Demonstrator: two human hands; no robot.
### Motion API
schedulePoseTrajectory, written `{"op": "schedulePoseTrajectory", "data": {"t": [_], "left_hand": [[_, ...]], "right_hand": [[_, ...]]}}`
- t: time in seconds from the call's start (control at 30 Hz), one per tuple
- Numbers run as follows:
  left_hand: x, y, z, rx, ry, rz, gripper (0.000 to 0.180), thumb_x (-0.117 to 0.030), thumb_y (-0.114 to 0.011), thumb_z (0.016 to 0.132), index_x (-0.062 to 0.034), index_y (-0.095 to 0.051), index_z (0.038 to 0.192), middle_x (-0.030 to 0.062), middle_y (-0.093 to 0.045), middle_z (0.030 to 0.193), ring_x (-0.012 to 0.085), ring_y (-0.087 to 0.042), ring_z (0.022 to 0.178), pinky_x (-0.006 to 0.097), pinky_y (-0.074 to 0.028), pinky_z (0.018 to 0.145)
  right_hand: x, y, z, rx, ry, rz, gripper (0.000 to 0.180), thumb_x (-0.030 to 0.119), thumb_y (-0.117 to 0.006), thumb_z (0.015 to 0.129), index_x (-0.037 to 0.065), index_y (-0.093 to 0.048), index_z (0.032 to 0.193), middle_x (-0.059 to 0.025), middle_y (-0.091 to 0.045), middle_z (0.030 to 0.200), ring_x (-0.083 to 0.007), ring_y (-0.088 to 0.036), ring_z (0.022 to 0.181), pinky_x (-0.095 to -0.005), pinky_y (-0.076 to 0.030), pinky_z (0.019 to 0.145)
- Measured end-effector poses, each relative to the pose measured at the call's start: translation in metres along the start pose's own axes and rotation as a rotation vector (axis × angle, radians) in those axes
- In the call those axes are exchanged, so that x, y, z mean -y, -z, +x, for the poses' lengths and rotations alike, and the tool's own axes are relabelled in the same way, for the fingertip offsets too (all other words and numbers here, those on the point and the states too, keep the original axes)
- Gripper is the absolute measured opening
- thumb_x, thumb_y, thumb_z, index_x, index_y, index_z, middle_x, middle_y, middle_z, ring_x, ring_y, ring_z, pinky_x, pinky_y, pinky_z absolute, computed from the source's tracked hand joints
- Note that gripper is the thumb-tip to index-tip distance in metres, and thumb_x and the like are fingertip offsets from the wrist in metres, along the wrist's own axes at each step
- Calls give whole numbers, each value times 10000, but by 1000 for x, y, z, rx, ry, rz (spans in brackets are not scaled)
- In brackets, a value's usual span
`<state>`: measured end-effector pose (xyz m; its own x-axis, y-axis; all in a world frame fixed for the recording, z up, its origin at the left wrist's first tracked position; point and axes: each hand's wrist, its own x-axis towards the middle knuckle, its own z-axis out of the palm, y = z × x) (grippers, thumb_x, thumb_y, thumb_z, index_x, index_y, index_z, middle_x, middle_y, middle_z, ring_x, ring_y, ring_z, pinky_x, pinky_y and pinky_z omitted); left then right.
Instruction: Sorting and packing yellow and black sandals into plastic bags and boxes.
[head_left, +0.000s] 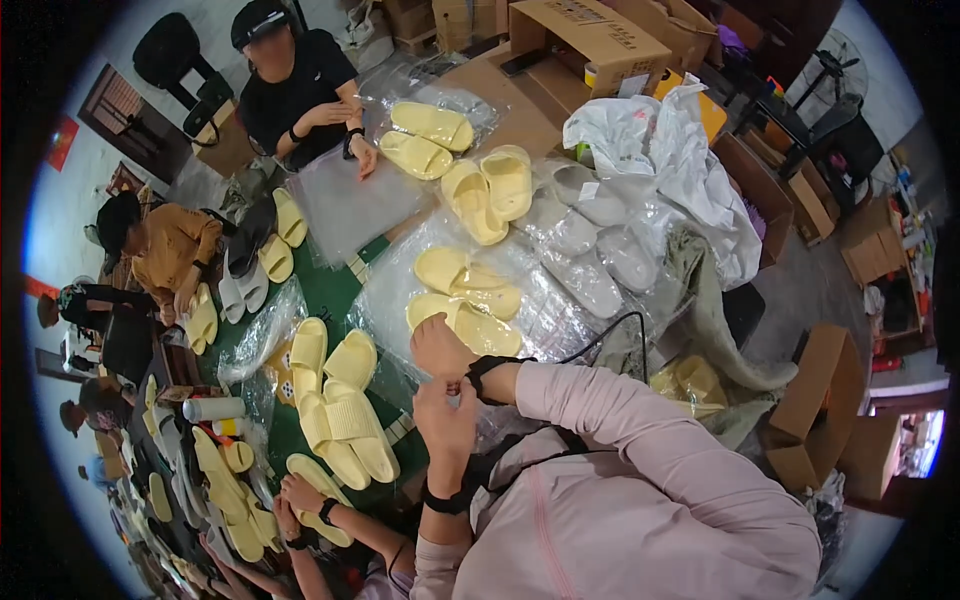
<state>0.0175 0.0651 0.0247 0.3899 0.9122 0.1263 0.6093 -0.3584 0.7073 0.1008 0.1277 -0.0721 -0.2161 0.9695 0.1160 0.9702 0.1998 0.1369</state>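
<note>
- Slippers (482,325), yellow, by the surface's (328,288) near edge
- My right hand (440,350) beside them, left hand (443,418) at its wristband (492,372)
- Grips (my hands overlap): I can't tell

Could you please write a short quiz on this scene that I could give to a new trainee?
1. True or false: the wearer has black bands on both wrists.
2. Multiple choice: what colour is the pair of slippers right by the wearer's right hand?
A) grey
B) black
C) yellow
3. Fill in the blank: as seen in the picture, the grey slippers lie to the ____ of that pair.

Key:
1. True
2. C
3. right
</note>
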Motion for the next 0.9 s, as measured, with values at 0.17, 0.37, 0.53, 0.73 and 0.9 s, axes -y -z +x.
{"op": "schedulePoseTrajectory", "data": {"t": [0.17, 0.37, 0.53, 0.73, 0.9], "left_hand": [[25, -7, 8, 9, -36, -45, 102, -55, -622, 752, 9, -625, 831, 105, -589, 691, 186, -566, 634, 300, -448, 618], [57, -12, 20, 275, 7, -321, 130, -19, -589, 778, 37, -628, 888, 55, -598, 739, 73, -536, 650, 232, -444, 570], [80, -17, 18, 401, 209, -492, 124, 0, -572, 783, 39, -630, 886, 43, -610, 796, 82, -549, 672, 216, -461, 595], [77, -13, 18, 362, 190, -510, 111, 11, -578, 771, 31, -622, 870, 34, -597, 804, 93, -547, 707, 232, -458, 650], [42, -11, 18, 124, -81, -350, 57, -34, -616, 760, -6, -596, 805, 79, -575, 756, 192, -556, 679, 266, -440, 649]], "right_hand": [[10, -27, 9, 176, -3, 398, 166, 203, -556, 728, 77, -627, 810, -65, -619, 818, -245, -589, 842, -426, -433, 729], [12, -45, 2, 394, 239, 772, 132, 189, -552, 755, 86, -609, 815, -39, -604, 798, -215, -584, 797, -333, -445, 647], [13, -49, -11, 236, 171, 1067, 121, 183, -561, 747, 82, -604, 797, -43, -594, 761, -199, -565, 733, -322, -430, 607], [11, -51, -25, 35, 62, 1425, 110, 176, -573, 737, 76, -598, 775, -48, -581, 717, -180, -542, 656, -308, -413, 559], [4, -51, -34, -106, 7, 1749, 103, 170, -583, 729, 71, -593, 756, -51, -571, 681, -164, -523, 592, -297, -398, 519]]}}
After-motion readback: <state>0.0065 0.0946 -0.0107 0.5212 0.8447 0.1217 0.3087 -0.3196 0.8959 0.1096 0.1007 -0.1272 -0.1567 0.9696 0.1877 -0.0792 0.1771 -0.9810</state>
